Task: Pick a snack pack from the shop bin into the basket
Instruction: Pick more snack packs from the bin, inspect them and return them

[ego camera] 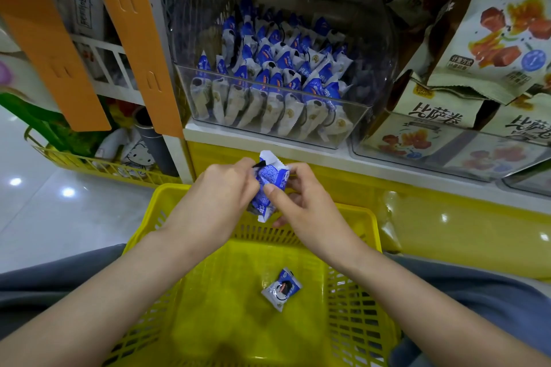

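A blue-and-white snack pack (269,180) is held above the far rim of the yellow basket (167,202). My left hand (219,202) pinches its left side and my right hand (301,202) grips its right side, thumb on the front. Another snack pack (281,289) of the same kind lies flat on the basket floor. Behind, on the shelf, a clear plastic shop bin (354,116) holds several rows of the same blue-and-white packs.
To the right of the bin are clear bins with beige pizza-roll snack bags (489,39). Orange hanging strips (53,48) and a low yellow wire rack (98,165) with toys stand at the left. A yellow shelf base (447,217) lies beyond the basket.
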The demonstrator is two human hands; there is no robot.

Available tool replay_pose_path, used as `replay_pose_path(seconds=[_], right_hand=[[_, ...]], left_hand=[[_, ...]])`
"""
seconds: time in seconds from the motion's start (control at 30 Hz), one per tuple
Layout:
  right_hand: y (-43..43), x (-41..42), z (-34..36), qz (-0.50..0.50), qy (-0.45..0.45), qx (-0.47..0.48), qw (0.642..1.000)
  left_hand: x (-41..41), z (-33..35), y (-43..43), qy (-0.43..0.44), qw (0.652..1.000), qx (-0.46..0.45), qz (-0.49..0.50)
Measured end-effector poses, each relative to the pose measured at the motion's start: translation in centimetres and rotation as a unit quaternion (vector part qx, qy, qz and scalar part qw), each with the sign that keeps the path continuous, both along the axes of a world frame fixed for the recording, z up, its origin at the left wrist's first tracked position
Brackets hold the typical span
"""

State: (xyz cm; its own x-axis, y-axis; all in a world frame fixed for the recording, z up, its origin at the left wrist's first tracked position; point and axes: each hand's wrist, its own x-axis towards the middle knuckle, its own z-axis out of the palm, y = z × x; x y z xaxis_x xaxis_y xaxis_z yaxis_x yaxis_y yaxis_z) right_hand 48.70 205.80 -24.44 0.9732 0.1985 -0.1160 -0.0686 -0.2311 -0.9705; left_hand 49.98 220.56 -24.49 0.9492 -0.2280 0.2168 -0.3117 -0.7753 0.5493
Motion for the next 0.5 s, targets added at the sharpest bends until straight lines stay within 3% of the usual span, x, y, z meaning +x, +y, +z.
replay_pose_path(seconds=[0.37, 0.43, 0.5], right_hand=[[-0.5, 0.3, -0.9, -0.025, -0.063, -0.074, 0.995], [-0.6, 0.5, -0.6, -0.035, -0.082, -0.087, 0.992], [-0.7, 0.7, -0.2, -0.043, -0.097, -0.095, 0.99]], left_hand=[[-0.5, -0.4, -1.0, 0.079, 0.992, -0.095, -0.005], [-0.3, -0.1, -1.0, 0.14, 0.971, -0.195, -0.009], [-0.1, 0.4, -1.2, 0.238, 0.909, -0.343, 0.002]])
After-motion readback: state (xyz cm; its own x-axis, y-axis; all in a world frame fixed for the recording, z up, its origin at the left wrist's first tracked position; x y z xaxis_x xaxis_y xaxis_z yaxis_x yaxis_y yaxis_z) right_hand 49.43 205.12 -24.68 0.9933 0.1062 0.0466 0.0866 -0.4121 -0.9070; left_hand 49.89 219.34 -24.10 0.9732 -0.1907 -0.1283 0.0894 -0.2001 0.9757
